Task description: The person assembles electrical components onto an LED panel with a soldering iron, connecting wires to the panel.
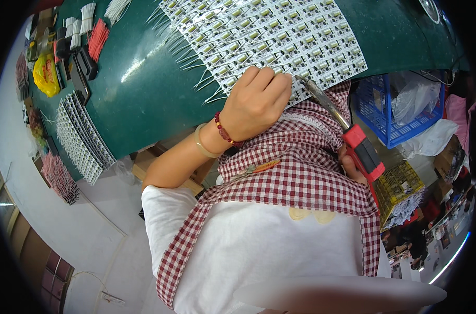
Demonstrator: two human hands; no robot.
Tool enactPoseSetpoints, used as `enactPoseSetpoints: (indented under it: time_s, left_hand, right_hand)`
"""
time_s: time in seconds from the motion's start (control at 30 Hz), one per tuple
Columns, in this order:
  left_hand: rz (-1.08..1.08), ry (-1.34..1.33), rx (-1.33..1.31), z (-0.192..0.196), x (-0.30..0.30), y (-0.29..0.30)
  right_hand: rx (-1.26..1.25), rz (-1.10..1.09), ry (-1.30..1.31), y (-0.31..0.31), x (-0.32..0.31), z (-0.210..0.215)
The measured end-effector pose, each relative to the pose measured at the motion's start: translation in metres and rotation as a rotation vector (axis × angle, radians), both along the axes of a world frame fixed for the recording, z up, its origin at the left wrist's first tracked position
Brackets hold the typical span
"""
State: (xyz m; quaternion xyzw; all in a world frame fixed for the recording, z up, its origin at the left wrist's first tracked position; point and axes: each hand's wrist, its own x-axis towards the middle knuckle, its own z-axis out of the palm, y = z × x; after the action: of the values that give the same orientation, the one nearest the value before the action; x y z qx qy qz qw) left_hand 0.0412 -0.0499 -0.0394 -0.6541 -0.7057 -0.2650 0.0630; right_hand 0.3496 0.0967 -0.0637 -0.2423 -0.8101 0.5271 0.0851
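A large white panel of small circuit boards [321, 47] lies on the green table, with thin white wires [188, 55] sticking out past its left side. Over the panel's near edge, my left hand [259, 99] is closed, fingers pinched down; what they hold is hidden behind the knuckles. My right hand [350, 166], partly hidden by the tool and the apron, grips a soldering iron [362, 152] with a red and black handle. The iron's metal barrel slants up to the left, its tip at the panel's near edge just right of my left fingers.
Stacked circuit panels [83, 137] lie at the table's left edge. Farther up are bundles of white wires [87, 17], red wires [98, 39], a yellow bag [46, 75] and a dark-handled tool [79, 78]. To the right stand a blue crate [371, 112] and a yellow basket [400, 186].
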Motion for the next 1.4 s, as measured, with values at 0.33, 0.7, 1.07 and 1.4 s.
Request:
enactPoseSetpoints:
  time_s: [0.33,0.7,1.07,1.4]
  left_hand:
    - [-0.001,0.016,-0.013,0.002,-0.001,0.0]
    - [0.065,-0.112,-0.006,0.035,0.003,-0.007]
    - [0.107,-0.104,0.018,0.001,0.019,0.002]
    - [0.102,-0.109,0.03,0.0,0.019,0.001]
  right_hand:
    - [0.044,-0.09,0.014,0.002,-0.011,0.013]
    - [-0.012,-0.055,-0.067,0.001,0.008,0.003]
    - [-0.058,-0.072,-0.02,-0.009,-0.008,0.003]
    - [-0.011,-0.046,-0.01,-0.004,0.002,0.0]
